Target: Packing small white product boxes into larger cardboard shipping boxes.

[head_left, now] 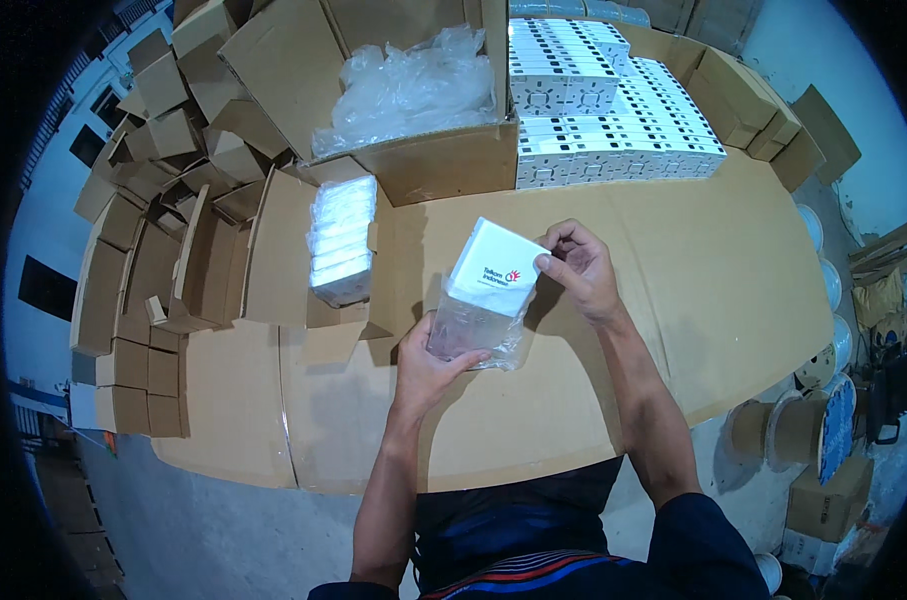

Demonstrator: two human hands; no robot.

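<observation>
As our left hand [428, 365] clamps the clear bag [473, 330] and our right hand [578, 265] pinches the white box [498, 265] half inside it, just right of the wrapped stack [341, 240], both seem light; the film looks slippery, so we grip box edges.

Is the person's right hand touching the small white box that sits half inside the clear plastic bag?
Touching: the head view shows the right hand pinching the small white box's upper corner.
</observation>
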